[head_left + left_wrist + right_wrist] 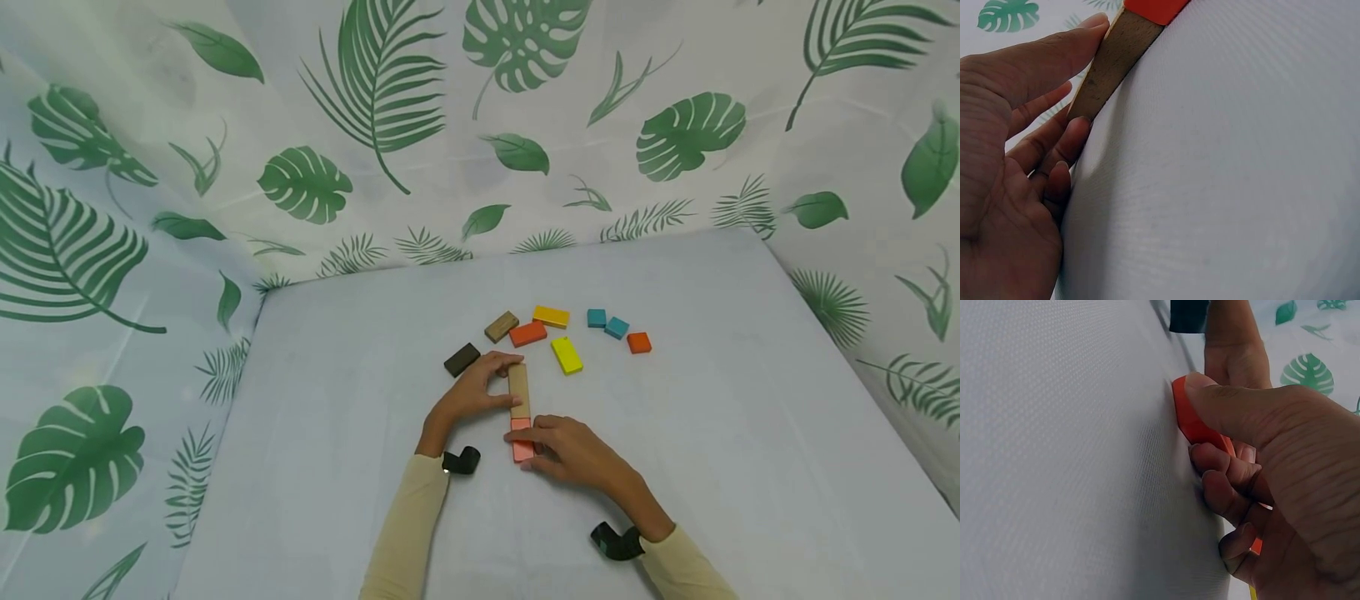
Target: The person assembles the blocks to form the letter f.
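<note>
My left hand (pixel 471 392) grips a light wooden block (pixel 519 390), with thumb and fingertips at its left side and far end. In the left wrist view the wooden block (pixel 1119 56) meets the pink-orange block (pixel 1154 9) end to end. My right hand (pixel 581 452) pinches that pink block (pixel 522 452) at the near end of the row, one finger lying across its top. The right wrist view shows the thumb on one end of the pink block (pixel 1192 415), with curled fingers below. Both blocks lie flat in one straight line on the table.
Beyond the hands lie a dark brown block (pixel 462 360), a brown wooden block (pixel 502 327), an orange-red block (pixel 528 334), an amber block (pixel 551 317) and a yellow block (pixel 567 355). Farther right are two teal blocks (pixel 596 318) and a small orange block (pixel 639 342). Leaf-print cloth surrounds the white table (pixel 750 417).
</note>
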Available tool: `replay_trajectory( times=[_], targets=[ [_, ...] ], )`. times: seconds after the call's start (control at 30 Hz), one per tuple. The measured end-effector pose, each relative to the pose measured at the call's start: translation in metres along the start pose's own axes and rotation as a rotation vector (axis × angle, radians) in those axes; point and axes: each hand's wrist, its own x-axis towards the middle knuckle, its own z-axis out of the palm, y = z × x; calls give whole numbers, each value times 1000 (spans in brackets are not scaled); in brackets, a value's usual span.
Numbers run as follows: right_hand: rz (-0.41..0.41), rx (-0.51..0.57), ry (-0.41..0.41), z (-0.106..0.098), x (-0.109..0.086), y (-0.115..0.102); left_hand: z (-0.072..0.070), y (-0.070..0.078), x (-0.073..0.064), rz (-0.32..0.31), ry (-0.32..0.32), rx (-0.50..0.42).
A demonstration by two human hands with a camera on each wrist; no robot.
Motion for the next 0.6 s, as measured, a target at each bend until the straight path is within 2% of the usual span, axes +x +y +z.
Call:
replay_trajectory(
  times=[0.6],
  targets=[
    [12,17,-16,0,1,-1,0,0,0,-9,-3,4]
  ],
)
